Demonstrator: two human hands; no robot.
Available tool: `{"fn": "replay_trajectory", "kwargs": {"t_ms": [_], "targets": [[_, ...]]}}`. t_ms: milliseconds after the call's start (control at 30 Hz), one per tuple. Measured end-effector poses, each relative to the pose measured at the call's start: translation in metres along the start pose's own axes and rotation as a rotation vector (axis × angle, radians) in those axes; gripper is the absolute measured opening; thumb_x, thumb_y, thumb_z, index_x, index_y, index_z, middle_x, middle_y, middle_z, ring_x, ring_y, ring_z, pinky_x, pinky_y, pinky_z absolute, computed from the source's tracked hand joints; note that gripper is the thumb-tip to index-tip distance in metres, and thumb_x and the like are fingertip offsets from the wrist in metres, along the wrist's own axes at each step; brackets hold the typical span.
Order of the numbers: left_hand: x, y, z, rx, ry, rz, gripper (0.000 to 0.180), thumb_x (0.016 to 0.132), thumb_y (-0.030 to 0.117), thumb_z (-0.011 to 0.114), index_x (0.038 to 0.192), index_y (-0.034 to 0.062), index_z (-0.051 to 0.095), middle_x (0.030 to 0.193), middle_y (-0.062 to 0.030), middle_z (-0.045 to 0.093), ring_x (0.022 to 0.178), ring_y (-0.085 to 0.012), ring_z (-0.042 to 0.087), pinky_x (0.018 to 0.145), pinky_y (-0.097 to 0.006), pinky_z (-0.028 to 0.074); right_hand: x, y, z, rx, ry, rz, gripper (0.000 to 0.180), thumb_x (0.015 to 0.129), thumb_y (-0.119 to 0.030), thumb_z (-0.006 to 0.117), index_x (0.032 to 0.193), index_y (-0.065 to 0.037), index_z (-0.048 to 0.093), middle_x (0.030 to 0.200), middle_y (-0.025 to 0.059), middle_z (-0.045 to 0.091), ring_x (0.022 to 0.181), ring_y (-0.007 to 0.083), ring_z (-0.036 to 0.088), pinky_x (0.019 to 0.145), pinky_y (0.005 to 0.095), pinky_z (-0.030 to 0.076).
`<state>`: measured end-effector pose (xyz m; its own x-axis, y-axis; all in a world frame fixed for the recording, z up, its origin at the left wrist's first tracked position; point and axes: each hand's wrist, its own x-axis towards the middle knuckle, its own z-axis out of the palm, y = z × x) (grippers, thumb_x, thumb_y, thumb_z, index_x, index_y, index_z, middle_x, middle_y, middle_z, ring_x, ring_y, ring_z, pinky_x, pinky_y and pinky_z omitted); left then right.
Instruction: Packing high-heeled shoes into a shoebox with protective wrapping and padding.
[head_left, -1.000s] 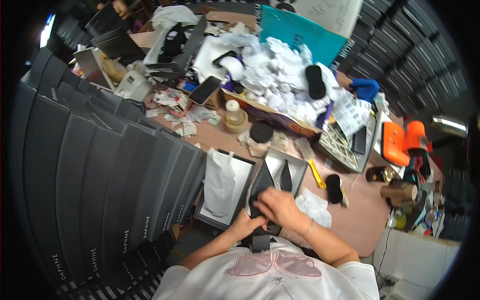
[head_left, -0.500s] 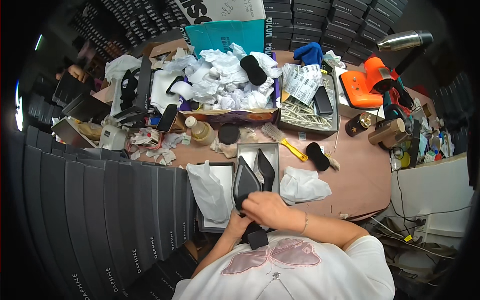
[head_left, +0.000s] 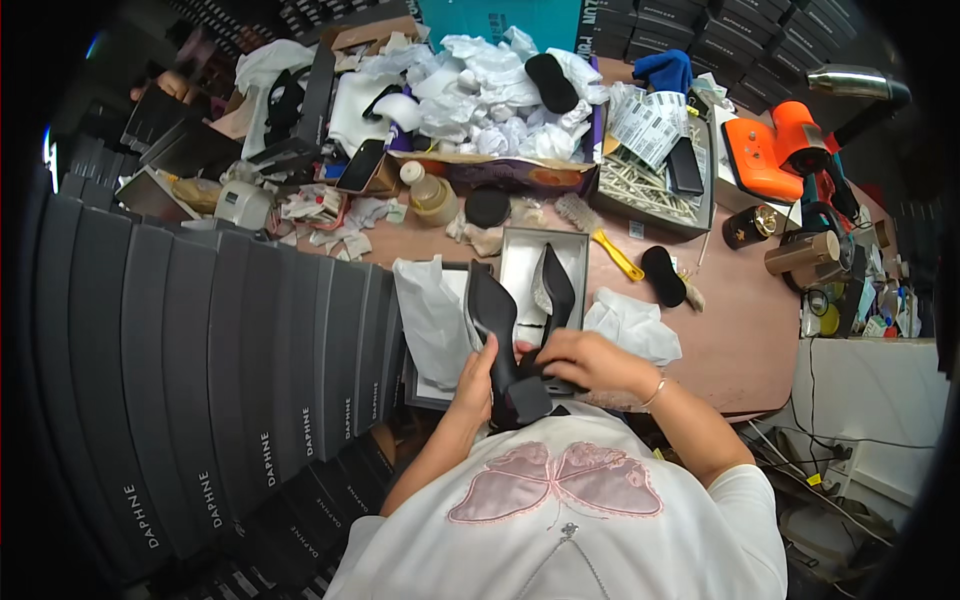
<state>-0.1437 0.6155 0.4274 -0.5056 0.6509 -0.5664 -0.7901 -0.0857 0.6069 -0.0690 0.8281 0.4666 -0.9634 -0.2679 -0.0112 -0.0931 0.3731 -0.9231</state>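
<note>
My left hand (head_left: 474,388) is wrapped round a black pointed shoe (head_left: 490,305). Its sole faces up and its thick block heel (head_left: 528,399) points toward my body. To the right, a second black pointed shoe (head_left: 561,292) with a glittery grey lining leans in an open grey shoebox (head_left: 582,250). My right hand (head_left: 590,360) has its fingers curled on the back end of that shoe; its fingertips are partly hidden. White tissue paper (head_left: 428,308) lies over another open box beside my left hand, and a crumpled white sheet (head_left: 632,325) is right of the shoebox.
Stacked dark shoeboxes (head_left: 230,350) wall off the left side. Behind the work spot are a carton of crumpled paper (head_left: 490,100), a bottle (head_left: 430,195), a yellow-handled brush (head_left: 618,255), a black pad (head_left: 662,277) and a tray of white sticks (head_left: 650,190). An orange device (head_left: 770,150) stands farther right.
My right hand has left the first shoe's heel end and moved right onto the second shoe. My left hand has slid forward along the first shoe. The whole view has shifted.
</note>
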Motion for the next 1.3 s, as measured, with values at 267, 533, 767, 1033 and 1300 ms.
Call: {"fn": "replay_trajectory", "kwargs": {"t_ms": [267, 533, 767, 1033, 1300], "targets": [[0.024, 0.005, 0.018, 0.064, 0.479, 0.334, 0.038, 0.097, 0.042, 0.051, 0.099, 0.0039, 0.052, 0.081, -0.0034, 0.053, 0.069, -0.0108, 0.051, 0.061, -0.025, 0.046, 0.005, -0.048, 0.056, -0.756, 0.232, -0.125, 0.035, 0.07, -0.01, 0.068, 0.105, -0.008, 0.067, 0.094, 0.007, 0.059, 0.086, 0.0254, 0.059, 0.071, 0.0361, 0.046], [0.016, 0.031, 0.014, -0.292, 0.2, 0.104, 0.051, 0.095, 0.052, 0.046, 0.099, 0.0024, 0.056, 0.075, -0.0048, 0.059, 0.069, -0.0154, 0.059, 0.06, -0.027, 0.051, -0.003, -0.07, 0.032, -0.508, 0.461, -0.324, 0.046, 0.067, -0.006, 0.067, 0.112, -0.012, 0.064, 0.099, 0.0057, 0.058, 0.083, 0.023, 0.055, 0.07, 0.0344, 0.043], [0.016, 0.061, -0.027, -0.062, -0.056, 0.116, 0.05, 0.096, 0.048, 0.047, 0.101, -0.0004, 0.059, 0.081, -0.0099, 0.062, 0.072, -0.0162, 0.061, 0.064, -0.026, 0.05, -0.084, 0.03, 0.041, -0.253, 0.68, 0.24, 0.035, 0.079, -0.008, 0.066, 0.114, -0.003, 0.062, 0.104, 0.0151, 0.057, 0.094, 0.03, 0.057, 0.082, 0.0346, 0.047], [0.061, 0.015, -0.02, 1.339, 0.113, 0.373, 0.042, 0.089, 0.028, 0.063, 0.11, -0.0084, 0.06, 0.098, -0.0198, 0.067, 0.083, -0.0307, 0.065, 0.076, -0.035, 0.051, -0.102, 0.051, 0.028, -0.031, 0.825, 0.447, 0.036, 0.084, -0.015, 0.067, 0.116, 0.001, 0.061, 0.103, 0.0163, 0.059, 0.097, 0.028, 0.058, 0.086, 0.032, 0.045], [0.136, -0.083, -0.018, 0.573, -0.113, -0.194, 0.034, 0.092, 0.029, 0.062, 0.111, 0.0016, 0.059, 0.094, -0.0078, 0.066, 0.082, -0.0147, 0.063, 0.069, -0.028, 0.052, -0.107, 0.044, 0.033, 0.11, 0.663, 0.45, 0.035, 0.087, -0.015, 0.064, 0.118, 0.0, 0.06, 0.106, 0.0163, 0.059, 0.099, 0.0274, 0.058, 0.087, 0.0335, 0.045]]}}
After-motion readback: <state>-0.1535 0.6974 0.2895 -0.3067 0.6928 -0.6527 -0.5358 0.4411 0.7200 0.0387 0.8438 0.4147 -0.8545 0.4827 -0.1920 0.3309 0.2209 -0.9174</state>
